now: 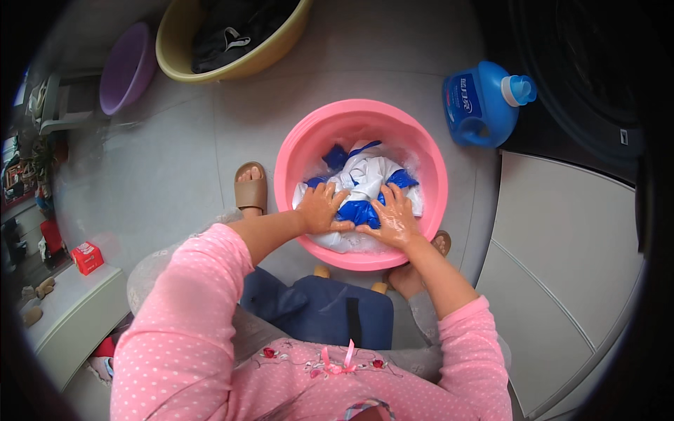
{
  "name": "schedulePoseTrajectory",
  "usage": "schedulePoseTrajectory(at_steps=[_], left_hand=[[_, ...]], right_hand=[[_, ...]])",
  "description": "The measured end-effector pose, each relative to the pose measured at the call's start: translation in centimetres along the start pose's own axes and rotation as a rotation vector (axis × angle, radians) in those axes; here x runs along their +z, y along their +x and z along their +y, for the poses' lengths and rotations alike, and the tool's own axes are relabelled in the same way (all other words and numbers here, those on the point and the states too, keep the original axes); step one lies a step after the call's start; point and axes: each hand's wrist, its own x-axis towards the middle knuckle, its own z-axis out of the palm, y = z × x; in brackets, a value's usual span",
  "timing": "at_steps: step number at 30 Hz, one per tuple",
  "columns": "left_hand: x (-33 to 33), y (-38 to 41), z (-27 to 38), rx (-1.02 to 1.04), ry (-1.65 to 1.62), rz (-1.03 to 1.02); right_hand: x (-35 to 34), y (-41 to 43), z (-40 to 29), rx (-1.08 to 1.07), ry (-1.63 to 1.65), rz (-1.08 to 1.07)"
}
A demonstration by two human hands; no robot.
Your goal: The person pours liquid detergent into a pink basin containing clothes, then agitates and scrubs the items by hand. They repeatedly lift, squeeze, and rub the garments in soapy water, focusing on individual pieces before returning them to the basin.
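A pink plastic basin (pixel 439 194) stands on the floor before me, with suds and water inside. In it lies a wet, bunched white and blue garment (pixel 363 173). My left hand (pixel 321 207) rests on the near left part of the cloth, fingers spread. My right hand (pixel 392 214) presses on the near right part, wet and with its fingers apart. Between the two hands a shiny blue patch of the cloth shows, and the thumbs nearly meet at its near edge. Neither hand is visibly closed around the fabric.
A blue detergent bottle (pixel 484 108) stands to the right, beside a dark front-loading machine (pixel 574 100) and a pale cabinet (pixel 563 226). Behind on the left are a yellow basin (pixel 253 66) holding dark clothes and a purple basin (pixel 126 73). A navy padded stool (pixel 326 310) is below me.
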Motion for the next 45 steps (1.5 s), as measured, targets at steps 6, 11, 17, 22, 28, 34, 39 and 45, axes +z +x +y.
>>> schedulePoseTrajectory(at_steps=[6, 11, 17, 22, 28, 34, 39, 45], left_hand=[[4.6, 3.3, -1.7, -0.164, 0.253, -0.094], [3.4, 4.3, -4.1, -0.452, -0.447, -0.341], [4.6, 5.4, -6.9, -0.442, -0.570, -0.405], [3.4, 8.8, -6.4, -0.391, -0.408, 0.007], [-6.2, 7.3, -0.5, -0.156, -0.492, 0.063], [-4.8, 1.3, 2.6, 0.103, -0.320, -0.025], [-1.0, -0.8, 2.8, 0.148, -0.084, -0.185], [4.1, 0.9, 2.4, 0.178, 0.266, -0.283]], right_hand=[[6.3, 4.2, 1.9, 0.117, -0.148, -0.004], [13.0, 7.2, 4.2, 0.116, -0.276, 0.076], [20.5, 10.8, 10.2, 0.457, 0.408, -0.239], [10.0, 13.8, 8.7, 0.431, 0.192, -0.443], [-1.9, 7.4, 3.7, 0.460, 0.744, 0.127], [-4.2, -0.7, 0.1, 0.221, 0.559, 0.073], [-0.9, -1.5, -0.6, 0.043, 0.174, -0.088], [5.4, 0.0, -0.3, 0.151, -0.221, -0.407]])
